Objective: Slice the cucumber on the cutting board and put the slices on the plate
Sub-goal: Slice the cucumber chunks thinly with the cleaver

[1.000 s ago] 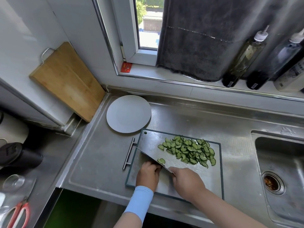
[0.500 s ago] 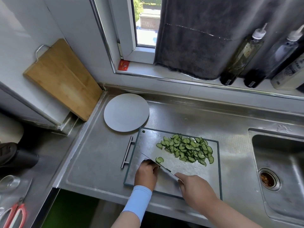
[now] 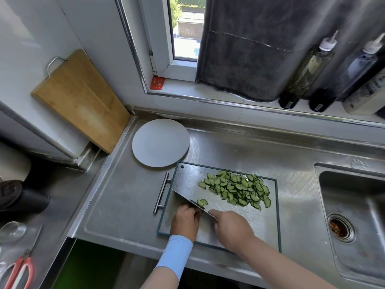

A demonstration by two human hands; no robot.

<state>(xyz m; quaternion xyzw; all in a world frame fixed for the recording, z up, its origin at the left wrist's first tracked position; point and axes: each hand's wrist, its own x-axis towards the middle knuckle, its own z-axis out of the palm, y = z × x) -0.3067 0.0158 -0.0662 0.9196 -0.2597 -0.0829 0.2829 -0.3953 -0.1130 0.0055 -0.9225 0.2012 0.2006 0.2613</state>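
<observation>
A pile of thin green cucumber slices (image 3: 237, 189) lies on the far half of the steel cutting board (image 3: 264, 222). One or two loose slices (image 3: 202, 202) sit against the blade of the knife (image 3: 183, 198). My right hand (image 3: 231, 227) is shut on the knife's handle, blade pointing far left. My left hand (image 3: 185, 222) is curled just left of the blade, pressing something down that its fingers hide. The grey round plate (image 3: 160, 142) stands bare beyond the board's far left corner.
A sink (image 3: 354, 215) with a drain lies to the right. A wooden board (image 3: 81, 99) leans on the wall at far left. Bottles (image 3: 306, 69) line the window sill. Red-handled scissors (image 3: 18, 272) and a glass (image 3: 11, 231) are at lower left.
The knife hand drew back toward me, then returned forward beside my left hand. The slice pile and the plate stayed put.
</observation>
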